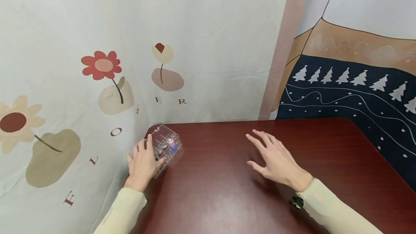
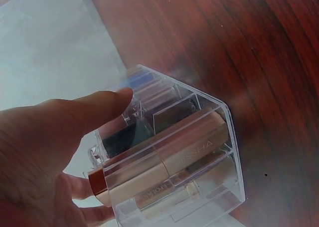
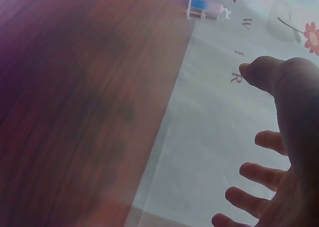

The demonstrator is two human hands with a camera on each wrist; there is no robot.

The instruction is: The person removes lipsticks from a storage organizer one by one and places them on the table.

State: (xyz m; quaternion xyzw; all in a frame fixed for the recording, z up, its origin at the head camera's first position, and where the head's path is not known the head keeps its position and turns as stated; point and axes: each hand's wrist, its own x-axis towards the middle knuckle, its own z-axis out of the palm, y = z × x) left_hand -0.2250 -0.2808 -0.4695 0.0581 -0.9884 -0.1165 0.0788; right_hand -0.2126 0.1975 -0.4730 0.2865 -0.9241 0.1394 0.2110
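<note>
A clear plastic cosmetics organizer (image 1: 165,141) with lipstick tubes in its compartments stands at the table's far left corner. My left hand (image 1: 142,163) is at its top left side, fingers spread and thumb toward the near side. In the left wrist view, the thumb (image 2: 107,103) lies across the upper part of the organizer (image 2: 234,162); contact is hard to tell. A rose-gold lipstick tube (image 2: 194,144) shows through the clear wall. Over the table's right half, my right hand (image 1: 276,160) hovers with spread fingers, holding nothing.
The dark red wooden table (image 1: 211,190) meets a pale curtain (image 1: 214,46) with printed flowers along its left and back edges. A navy tree-patterned cloth (image 1: 344,93) hangs at the right. A dark watch-like band (image 1: 296,202) is at the right wrist.
</note>
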